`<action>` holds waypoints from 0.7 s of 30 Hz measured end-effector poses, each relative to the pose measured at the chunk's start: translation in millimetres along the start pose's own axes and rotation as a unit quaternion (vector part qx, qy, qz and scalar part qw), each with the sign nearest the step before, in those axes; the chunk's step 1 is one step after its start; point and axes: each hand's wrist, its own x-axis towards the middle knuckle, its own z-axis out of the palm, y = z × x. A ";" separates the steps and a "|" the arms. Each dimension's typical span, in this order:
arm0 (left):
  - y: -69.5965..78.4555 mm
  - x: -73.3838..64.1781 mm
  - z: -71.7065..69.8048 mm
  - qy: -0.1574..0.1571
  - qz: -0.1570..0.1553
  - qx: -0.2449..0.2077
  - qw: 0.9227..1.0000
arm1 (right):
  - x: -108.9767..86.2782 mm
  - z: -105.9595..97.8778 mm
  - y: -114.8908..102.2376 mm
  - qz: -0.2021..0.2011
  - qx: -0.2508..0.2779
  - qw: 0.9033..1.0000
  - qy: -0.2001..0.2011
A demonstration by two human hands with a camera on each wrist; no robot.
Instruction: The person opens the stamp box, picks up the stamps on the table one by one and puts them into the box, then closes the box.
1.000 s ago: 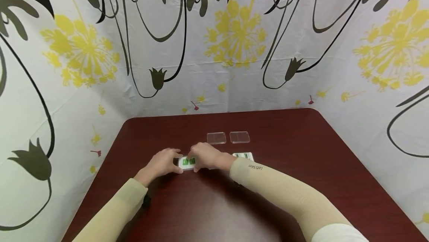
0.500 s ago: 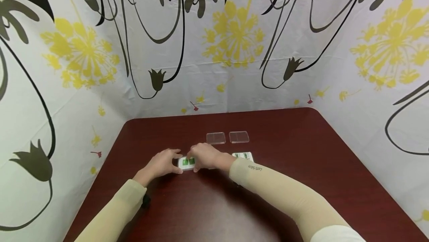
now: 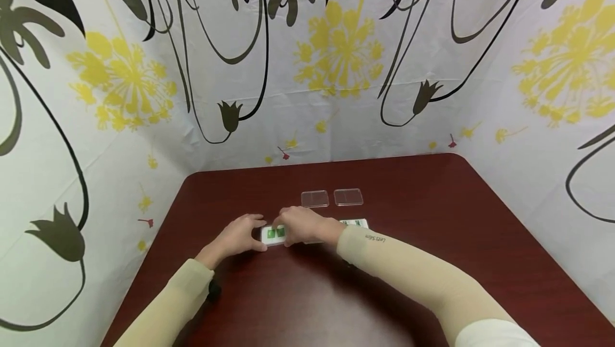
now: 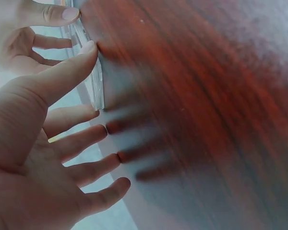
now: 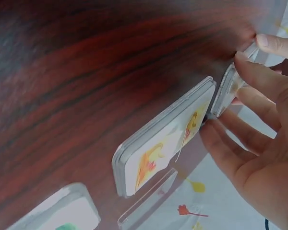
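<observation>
A flat clear plastic case [image 3: 275, 234] with a white face and green pictures lies on the table, left of centre in the head view. My left hand [image 3: 237, 236] spans its left end, thumb on the near edge and index finger on the far edge. In the left wrist view the left hand's other fingers [image 4: 93, 170] are spread along the tabletop. My right hand [image 3: 305, 225] pinches the right end between thumb and fingers, covering part of the case. Beside that hand, the right wrist view shows a second case [image 5: 165, 151] with orange and yellow pictures.
Behind the hands lie two clear, see-through lids or trays [image 3: 314, 198]. A third case [image 3: 356, 223] with green print is partly hidden by the right forearm. The dark red table [image 3: 403, 187] ends at a flower-patterned cloth [image 3: 326, 139].
</observation>
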 end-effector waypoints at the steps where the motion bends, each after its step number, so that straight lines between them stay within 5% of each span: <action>1: 0.7 0.5 -1.0 0.000 0.003 0.001 1.000 | -1.6 -2.0 0.6 -0.002 0.000 1.000 0.000; 8: 9.4 2.9 -15.3 0.014 0.003 0.004 1.000 | -11.4 -21.0 6.4 -0.014 0.005 1.000 0.005; 21: 36.1 24.6 -43.5 0.066 0.029 0.029 0.997 | -24.8 -56.4 40.8 0.008 -0.075 0.997 0.007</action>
